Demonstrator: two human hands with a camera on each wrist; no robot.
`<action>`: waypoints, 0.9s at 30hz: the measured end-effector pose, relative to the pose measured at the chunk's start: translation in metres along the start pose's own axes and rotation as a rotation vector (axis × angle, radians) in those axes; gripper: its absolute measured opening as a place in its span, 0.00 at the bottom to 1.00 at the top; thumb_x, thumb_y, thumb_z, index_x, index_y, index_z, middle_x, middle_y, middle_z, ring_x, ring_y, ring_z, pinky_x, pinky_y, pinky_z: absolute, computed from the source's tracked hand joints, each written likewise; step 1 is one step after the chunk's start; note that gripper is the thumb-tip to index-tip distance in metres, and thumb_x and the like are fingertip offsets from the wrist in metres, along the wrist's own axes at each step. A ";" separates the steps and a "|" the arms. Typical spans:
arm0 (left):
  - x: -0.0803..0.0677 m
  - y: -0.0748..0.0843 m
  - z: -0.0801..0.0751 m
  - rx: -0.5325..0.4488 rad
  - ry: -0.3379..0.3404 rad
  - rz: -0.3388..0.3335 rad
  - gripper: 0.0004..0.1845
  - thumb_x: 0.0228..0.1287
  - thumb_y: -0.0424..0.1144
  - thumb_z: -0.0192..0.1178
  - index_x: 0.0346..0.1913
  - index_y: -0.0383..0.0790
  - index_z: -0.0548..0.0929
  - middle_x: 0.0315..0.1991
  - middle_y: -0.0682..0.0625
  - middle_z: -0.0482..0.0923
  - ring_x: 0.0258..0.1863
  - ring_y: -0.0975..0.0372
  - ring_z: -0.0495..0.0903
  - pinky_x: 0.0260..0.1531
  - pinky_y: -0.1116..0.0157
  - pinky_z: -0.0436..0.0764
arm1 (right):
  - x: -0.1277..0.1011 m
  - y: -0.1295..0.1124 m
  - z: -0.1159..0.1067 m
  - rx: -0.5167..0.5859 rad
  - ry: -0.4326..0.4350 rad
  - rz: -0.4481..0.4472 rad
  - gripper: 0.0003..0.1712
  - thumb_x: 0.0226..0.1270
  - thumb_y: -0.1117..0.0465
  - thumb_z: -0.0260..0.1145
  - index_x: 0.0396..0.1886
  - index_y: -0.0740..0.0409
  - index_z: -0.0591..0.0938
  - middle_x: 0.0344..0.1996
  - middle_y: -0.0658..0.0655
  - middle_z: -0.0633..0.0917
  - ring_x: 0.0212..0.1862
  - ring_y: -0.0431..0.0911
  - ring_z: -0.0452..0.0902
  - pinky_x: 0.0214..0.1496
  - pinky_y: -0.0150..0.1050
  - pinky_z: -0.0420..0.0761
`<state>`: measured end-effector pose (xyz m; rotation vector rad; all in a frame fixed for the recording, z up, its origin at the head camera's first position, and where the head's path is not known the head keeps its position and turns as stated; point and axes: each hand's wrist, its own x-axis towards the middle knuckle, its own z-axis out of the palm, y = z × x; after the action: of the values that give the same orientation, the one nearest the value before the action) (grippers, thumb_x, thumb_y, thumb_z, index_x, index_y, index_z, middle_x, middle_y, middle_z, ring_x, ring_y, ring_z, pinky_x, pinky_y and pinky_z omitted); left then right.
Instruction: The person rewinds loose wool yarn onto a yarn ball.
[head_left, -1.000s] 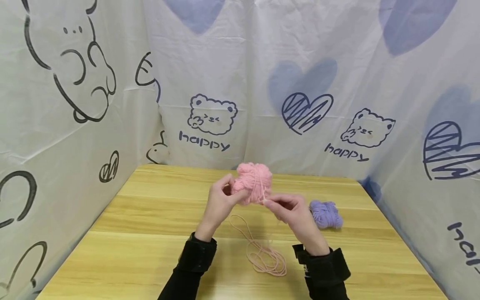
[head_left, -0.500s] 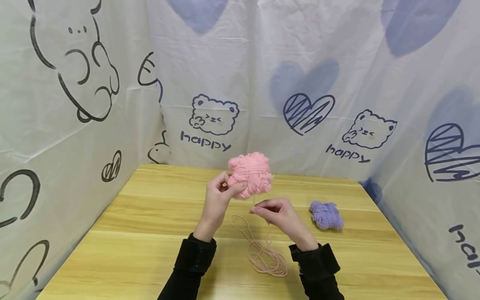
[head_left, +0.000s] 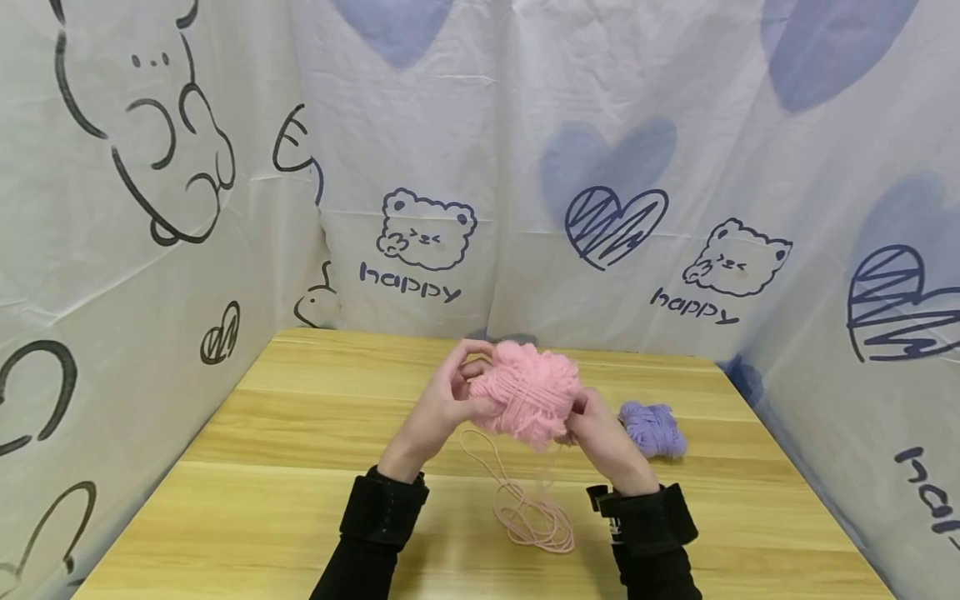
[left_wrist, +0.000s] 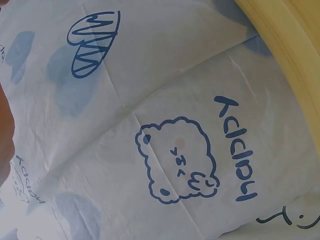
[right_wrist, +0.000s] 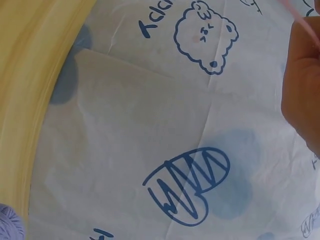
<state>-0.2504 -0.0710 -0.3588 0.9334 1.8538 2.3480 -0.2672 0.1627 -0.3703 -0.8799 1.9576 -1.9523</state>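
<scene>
A pink ball of yarn point(head_left: 528, 392) is held above the table in the head view. My left hand point(head_left: 442, 408) grips its left side, thumb in front. At the ball's lower right is my right hand point(head_left: 606, 442), its fingertips partly hidden behind the ball. The right wrist view has a pink yarn strand point(right_wrist: 299, 18) running up to that hand, which pinches it. Below the ball, a loosely looped length of the yarn point(head_left: 542, 532) lies on the table. Only a sliver of the left hand point(left_wrist: 5, 135) appears in the left wrist view.
A small purple skein of yarn point(head_left: 654, 430) rests on the table to the right, just beyond the right hand. White cloth point(head_left: 510, 167) printed with hearts and bears hangs behind and at both sides of the wooden table point(head_left: 262, 500).
The ball dropped slightly and shifted right, turning in the left hand. My right hand, below the ball pulling a strand half a second ago, has risen to its right side.
</scene>
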 end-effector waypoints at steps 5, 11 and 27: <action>-0.002 0.000 -0.001 0.093 -0.079 0.006 0.36 0.47 0.27 0.59 0.65 0.32 0.66 0.49 0.52 0.78 0.44 0.65 0.80 0.44 0.69 0.83 | -0.001 -0.004 -0.001 0.041 0.057 0.012 0.16 0.70 0.69 0.49 0.35 0.46 0.80 0.22 0.41 0.75 0.23 0.34 0.68 0.24 0.28 0.67; -0.004 0.000 -0.003 0.166 -0.163 0.013 0.33 0.45 0.26 0.57 0.61 0.27 0.70 0.53 0.38 0.75 0.46 0.64 0.78 0.47 0.68 0.82 | -0.001 -0.008 0.001 0.096 0.188 0.026 0.11 0.75 0.55 0.53 0.32 0.50 0.77 0.22 0.41 0.76 0.23 0.32 0.70 0.24 0.25 0.71; 0.002 -0.006 -0.003 0.341 0.152 -0.034 0.29 0.48 0.24 0.61 0.58 0.43 0.75 0.42 0.45 0.72 0.36 0.59 0.78 0.33 0.67 0.81 | -0.012 -0.022 0.015 -0.059 0.249 -0.175 0.08 0.69 0.66 0.60 0.39 0.58 0.85 0.17 0.46 0.70 0.20 0.42 0.58 0.22 0.36 0.59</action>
<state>-0.2548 -0.0712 -0.3634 0.7496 2.3616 2.1782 -0.2439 0.1587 -0.3533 -0.8867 2.1488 -2.2069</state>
